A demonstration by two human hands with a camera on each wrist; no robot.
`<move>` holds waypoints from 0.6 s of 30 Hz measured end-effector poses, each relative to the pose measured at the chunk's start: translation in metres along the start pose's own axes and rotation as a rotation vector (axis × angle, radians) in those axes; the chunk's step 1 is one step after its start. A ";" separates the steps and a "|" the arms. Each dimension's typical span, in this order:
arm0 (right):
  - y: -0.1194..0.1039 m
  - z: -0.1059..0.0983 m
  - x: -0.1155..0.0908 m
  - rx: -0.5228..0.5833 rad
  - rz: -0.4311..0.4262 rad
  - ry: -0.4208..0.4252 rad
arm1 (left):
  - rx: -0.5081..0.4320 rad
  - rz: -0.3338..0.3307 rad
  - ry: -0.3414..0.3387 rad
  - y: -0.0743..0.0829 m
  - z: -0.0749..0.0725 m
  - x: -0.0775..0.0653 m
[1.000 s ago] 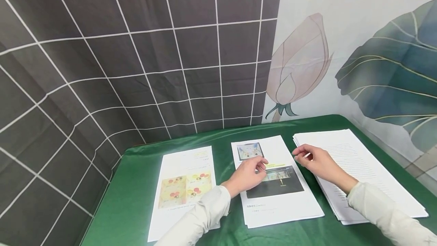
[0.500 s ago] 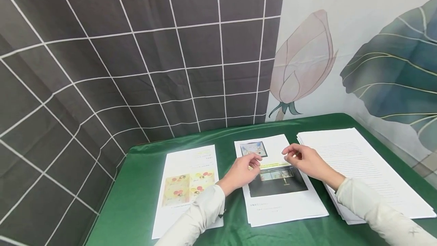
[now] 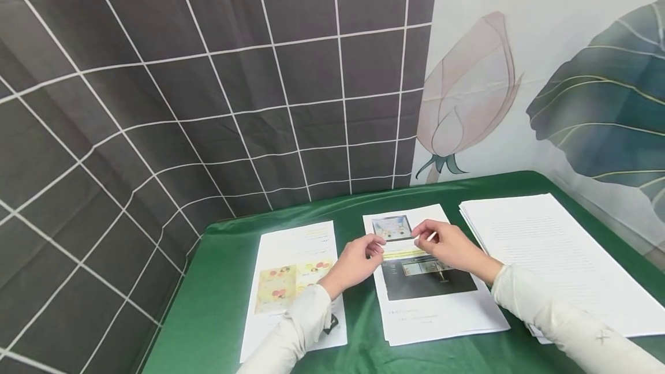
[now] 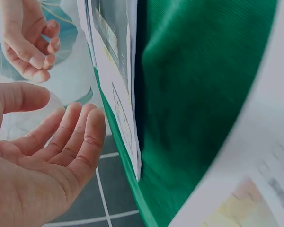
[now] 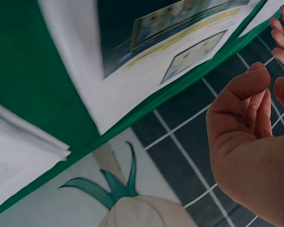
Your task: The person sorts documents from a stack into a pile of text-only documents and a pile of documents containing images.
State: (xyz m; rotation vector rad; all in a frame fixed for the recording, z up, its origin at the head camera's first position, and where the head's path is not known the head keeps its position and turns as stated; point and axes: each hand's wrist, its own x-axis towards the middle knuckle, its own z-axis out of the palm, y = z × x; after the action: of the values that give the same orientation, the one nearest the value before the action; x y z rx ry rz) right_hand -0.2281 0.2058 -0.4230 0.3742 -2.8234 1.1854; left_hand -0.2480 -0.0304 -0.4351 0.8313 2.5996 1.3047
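Note:
My left hand (image 3: 357, 263) hovers at the left edge of the middle printed stack (image 3: 441, 323). Its fingers are loosely bent and hold nothing, and in the left wrist view the palm (image 4: 38, 184) shows bare. Over that same stack is my right hand (image 3: 451, 248), thumb and index finger apart, with nothing seen between them; the right wrist view shows this hand (image 5: 246, 123) relaxed and raised off the paper. The stack's top sheet carries a small framed picture (image 3: 392, 228), a yellow-highlighted line and a larger dark picture (image 3: 431, 284).
On the left lies a printed sheet (image 3: 293, 244) with a yellow food picture, partly under my left sleeve. A thicker stack of text pages (image 3: 561, 264) lies on the right. Green cloth (image 3: 208, 299) covers the table, with a dark grid curtain (image 3: 306, 74) behind.
My right hand has moved left from the near edge of the right stack to over the middle stack. My left hand has shifted slightly left. The papers appear a little further right as the view turns.

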 end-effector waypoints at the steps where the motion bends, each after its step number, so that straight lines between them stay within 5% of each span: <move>1: -0.002 0.003 0.002 0.012 -0.004 -0.010 | -0.002 -0.016 0.003 -0.002 -0.003 -0.002; 18: -0.018 0.031 0.016 0.082 -0.066 -0.106 | 0.013 -0.148 0.024 -0.030 -0.040 -0.029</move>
State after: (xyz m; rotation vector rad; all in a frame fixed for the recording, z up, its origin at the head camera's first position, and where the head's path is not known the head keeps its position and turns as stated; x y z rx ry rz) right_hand -0.2379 0.1678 -0.4300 0.5474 -2.8313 1.3083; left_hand -0.2489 -0.0878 -0.4373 0.6146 2.6331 1.2667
